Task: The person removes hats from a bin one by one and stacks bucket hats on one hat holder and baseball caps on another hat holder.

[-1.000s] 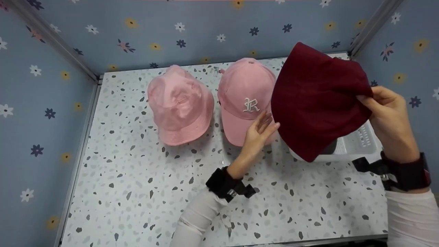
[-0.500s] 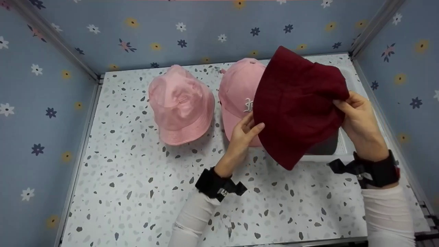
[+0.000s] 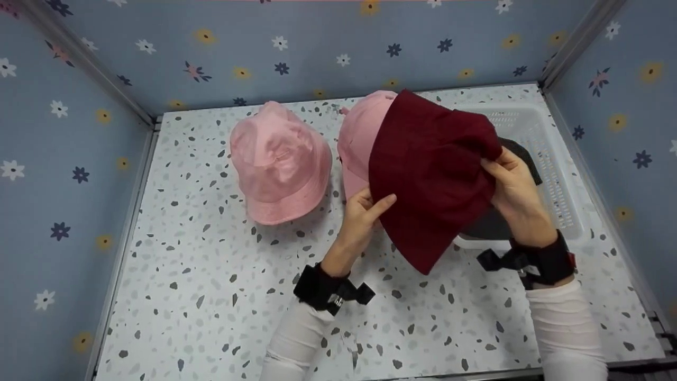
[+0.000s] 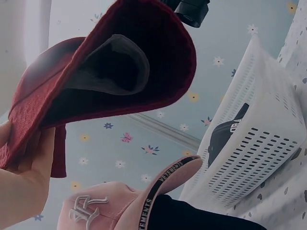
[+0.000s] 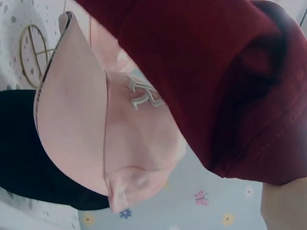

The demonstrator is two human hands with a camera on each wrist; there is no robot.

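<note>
A dark red bucket hat (image 3: pixel 433 169) is held up between both hands, overlapping a pink baseball cap (image 3: pixel 362 124) with a white embroidered letter. My left hand (image 3: pixel 355 222) pinches the hat's brim, thumb on the outside and fingers under the edge. At the crown, my right hand (image 3: pixel 515 193) grips a fold of cloth between thumb and fingers. The left wrist view looks into the hat's opening, where a pale lining (image 4: pixel 115 67) shows. Below the hat there, the pink cap (image 4: pixel 100 208) shows lettering along its brim.
A pink bucket hat (image 3: pixel 280 164) stands to the left on the speckled table (image 3: pixel 211 296). At the right is a white perforated basket (image 3: pixel 574 227) with dark caps (image 3: pixel 521 153) inside. Flowered panels (image 3: pixel 317 47) enclose the back and sides. A gold wire ring (image 5: pixel 31 55) lies near the pink cap.
The dark red hat has moved left and nearer, now covering more of the pink cap and less of the basket. My left hand has taken hold of its brim; the right hand moved along with it.
</note>
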